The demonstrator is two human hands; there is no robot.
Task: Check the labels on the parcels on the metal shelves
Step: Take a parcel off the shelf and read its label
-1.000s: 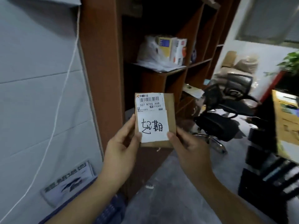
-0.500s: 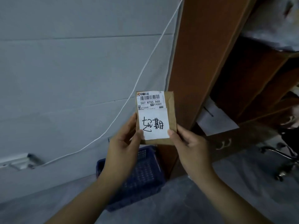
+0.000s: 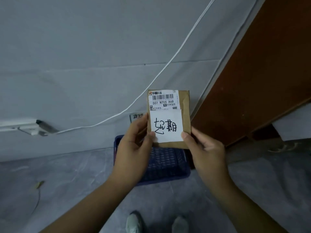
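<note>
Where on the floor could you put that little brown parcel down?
Bare grey floor lies left of the blue basket, between the wall and the shoes. More lies right of the basket, below the brown shelf unit. Crowded: over the basket, where the left hand and right hand hold the parcel.

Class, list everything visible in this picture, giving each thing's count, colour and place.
parcel: one, brown, held up before the wall
printed label: one, white, top of parcel
handwritten note: one, white, lower on parcel
basket: one, dark blue, on floor beside cupboard
cable: one, white, down the wall
wall: one, grey, behind
cupboard: one, brown, right
shoes: two, pale, bottom edge
left hand: one, grips parcel's left edge
right hand: one, grips parcel's lower right corner
</note>
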